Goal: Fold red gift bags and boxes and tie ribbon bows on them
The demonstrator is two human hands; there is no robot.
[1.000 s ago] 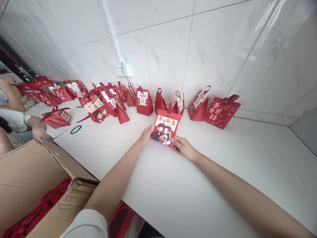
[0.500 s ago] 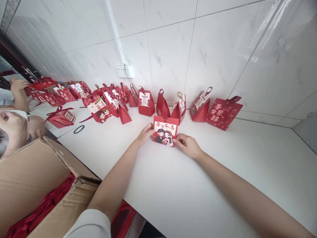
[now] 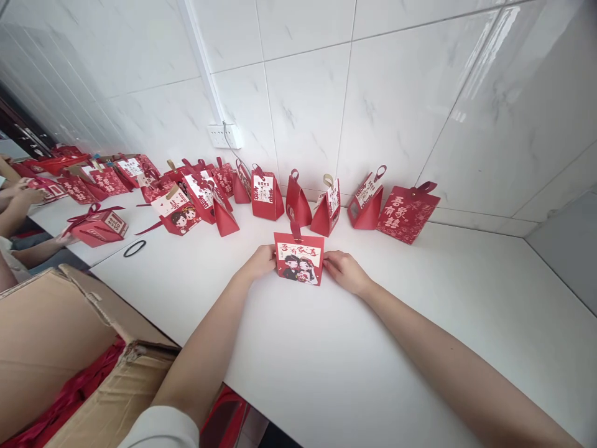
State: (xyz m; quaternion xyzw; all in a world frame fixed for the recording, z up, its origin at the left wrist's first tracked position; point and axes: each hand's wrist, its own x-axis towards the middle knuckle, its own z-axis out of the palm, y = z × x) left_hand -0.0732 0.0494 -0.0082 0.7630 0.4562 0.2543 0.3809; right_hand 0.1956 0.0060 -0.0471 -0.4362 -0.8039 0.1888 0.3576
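A red paper gift box [image 3: 299, 261] with a cartoon couple on its front stands upright on the white table [image 3: 336, 361], a ribbon loop rising from its top. My left hand [image 3: 261, 262] grips its left edge, the fingertips hidden behind it. At the right edge, my right hand [image 3: 347, 272] is closed on the same box with thumb and fingers. Just behind stand a red box with a dark ribbon loop [image 3: 298, 202] and one with a gold loop [image 3: 328, 208].
More red gift boxes [image 3: 267, 196] line the tiled wall, ending in a flatter red bag [image 3: 408, 211] on the right. A cardboard carton [image 3: 140, 379] with red ribbons is at lower left. A black ring [image 3: 135, 248] lies on the table. Another person's hands [image 3: 23, 196] are at far left.
The view has shifted slightly right. The held box sits a little nearer me, and its ribbon loop now shows clearly upright. At far left, the other person's hands have moved.
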